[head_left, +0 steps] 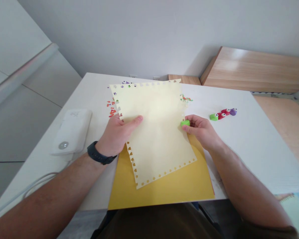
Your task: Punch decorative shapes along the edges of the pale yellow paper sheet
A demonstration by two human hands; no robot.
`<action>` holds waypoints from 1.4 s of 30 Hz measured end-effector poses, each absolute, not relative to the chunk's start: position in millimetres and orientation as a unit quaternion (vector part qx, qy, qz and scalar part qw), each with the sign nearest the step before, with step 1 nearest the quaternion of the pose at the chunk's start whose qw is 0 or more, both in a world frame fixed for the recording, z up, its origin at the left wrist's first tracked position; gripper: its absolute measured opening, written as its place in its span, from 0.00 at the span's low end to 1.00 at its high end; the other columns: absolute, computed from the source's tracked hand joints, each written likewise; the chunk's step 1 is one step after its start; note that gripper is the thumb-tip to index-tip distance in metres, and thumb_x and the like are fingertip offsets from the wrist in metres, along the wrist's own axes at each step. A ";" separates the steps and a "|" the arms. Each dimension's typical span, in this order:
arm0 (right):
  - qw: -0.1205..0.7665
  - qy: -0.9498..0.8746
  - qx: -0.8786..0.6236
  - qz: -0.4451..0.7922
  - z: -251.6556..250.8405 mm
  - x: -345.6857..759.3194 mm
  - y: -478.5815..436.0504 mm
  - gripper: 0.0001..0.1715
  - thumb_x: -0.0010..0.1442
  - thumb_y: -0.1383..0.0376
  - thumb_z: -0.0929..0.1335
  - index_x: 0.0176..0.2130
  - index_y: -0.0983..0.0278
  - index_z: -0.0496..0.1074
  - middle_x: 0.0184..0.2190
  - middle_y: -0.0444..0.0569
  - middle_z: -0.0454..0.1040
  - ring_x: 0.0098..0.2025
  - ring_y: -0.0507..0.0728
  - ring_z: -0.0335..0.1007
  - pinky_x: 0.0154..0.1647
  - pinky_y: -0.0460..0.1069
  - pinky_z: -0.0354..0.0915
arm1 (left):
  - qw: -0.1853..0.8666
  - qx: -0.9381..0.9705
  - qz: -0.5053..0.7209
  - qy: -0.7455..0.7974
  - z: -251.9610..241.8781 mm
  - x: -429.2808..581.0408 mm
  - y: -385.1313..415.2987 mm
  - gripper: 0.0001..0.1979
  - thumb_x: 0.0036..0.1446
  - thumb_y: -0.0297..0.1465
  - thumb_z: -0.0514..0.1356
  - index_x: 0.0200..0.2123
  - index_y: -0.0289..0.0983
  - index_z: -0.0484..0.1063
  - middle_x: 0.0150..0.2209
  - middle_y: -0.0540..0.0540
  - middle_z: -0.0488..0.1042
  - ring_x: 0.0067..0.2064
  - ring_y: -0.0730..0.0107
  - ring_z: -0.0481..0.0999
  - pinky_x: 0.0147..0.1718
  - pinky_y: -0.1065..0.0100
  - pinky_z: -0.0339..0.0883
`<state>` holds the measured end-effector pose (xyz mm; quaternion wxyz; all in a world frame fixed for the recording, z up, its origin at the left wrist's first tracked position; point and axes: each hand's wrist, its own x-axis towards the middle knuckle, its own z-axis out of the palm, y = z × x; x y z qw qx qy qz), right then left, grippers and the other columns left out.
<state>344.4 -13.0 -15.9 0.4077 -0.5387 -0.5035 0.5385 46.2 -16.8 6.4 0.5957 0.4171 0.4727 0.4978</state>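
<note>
A cream sheet of paper (159, 132) is held up above the table, tilted, with small flower, heart and star shapes punched along its edges. My left hand (119, 132) grips its left side, thumb lying on top and the other fingers hidden behind. In my right hand (199, 129) is a small green craft punch (185, 123), pinched between thumb and fingers at the sheet's right edge. Whether the paper sits inside the punch's slot I cannot make out. Under the sheet lies yellow paper (161, 196) at the table's front edge.
Several animal-faced punches in green, red and purple (223, 114) stand at the right. Paper cutouts (112, 109) lie left of the sheet, more (186, 98) to its right. A white device (72, 131) with a cable rests on the white table (249, 149).
</note>
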 end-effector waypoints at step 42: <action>0.364 -0.560 -0.573 0.475 -22.8 345.3 -8.2 0.18 0.53 0.56 0.78 0.42 0.59 0.76 0.32 0.43 0.76 0.34 0.55 0.69 0.37 0.51 0.65 | 0.588 0.434 0.506 0.458 4.5 49.2 -18.4 0.23 0.55 0.36 0.75 0.54 0.40 0.82 0.55 0.42 0.84 0.57 0.47 0.83 0.62 0.51 0.75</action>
